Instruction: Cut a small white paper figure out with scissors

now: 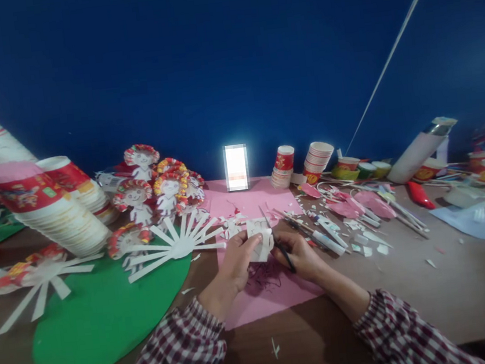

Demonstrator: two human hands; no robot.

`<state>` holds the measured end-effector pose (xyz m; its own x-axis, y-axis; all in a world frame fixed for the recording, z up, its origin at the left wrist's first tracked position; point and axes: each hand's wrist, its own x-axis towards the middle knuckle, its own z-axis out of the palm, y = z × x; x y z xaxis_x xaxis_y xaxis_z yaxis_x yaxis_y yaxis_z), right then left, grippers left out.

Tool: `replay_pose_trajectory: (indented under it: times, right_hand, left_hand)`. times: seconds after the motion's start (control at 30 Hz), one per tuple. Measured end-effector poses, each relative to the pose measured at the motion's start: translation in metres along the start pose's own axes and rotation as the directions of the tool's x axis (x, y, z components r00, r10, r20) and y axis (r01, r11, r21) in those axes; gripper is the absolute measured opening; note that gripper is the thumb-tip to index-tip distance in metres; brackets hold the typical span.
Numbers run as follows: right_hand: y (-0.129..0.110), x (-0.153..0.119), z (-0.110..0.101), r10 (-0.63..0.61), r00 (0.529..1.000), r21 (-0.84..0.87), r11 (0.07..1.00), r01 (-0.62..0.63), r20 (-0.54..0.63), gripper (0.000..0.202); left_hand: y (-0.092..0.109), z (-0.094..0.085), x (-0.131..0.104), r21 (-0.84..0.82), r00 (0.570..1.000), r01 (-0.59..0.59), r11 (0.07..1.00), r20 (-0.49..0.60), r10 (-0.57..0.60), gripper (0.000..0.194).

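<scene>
Near the middle of the view, my left hand (236, 260) pinches a small white piece of paper (259, 250) by its left side. Dark-handled scissors (284, 253) are in my right hand (300, 254), at the right edge of the paper, with a blade pointing up and away. Both hands are above a pink sheet (282, 297) that has dark scribbled lines or strands below the paper. Small white scraps (232, 227) lie just beyond my left hand.
On the left are a green sheet (110, 325), a white paper fan shape (182, 247), paper figures (137, 203) and stacked cups (48, 210). Beyond my hands stands a bright blurred rectangle (236, 168). Pens (328, 242), more scraps and a red object (419, 194) lie right.
</scene>
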<state>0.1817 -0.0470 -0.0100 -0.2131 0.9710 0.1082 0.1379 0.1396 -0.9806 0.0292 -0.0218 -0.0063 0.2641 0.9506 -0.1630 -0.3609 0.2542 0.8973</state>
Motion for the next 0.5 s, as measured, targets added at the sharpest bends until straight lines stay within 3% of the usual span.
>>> replay_pose_trajectory:
  times: [0.5]
  right_hand:
    - [0.0003,-0.0002,0.0003,-0.001,1.0,-0.025,1.0,0.001,-0.012,0.009]
  left_hand:
    - [0.0038,-0.0035,0.004,0.083,0.999,0.014,0.996,-0.03,-0.011,0.02]
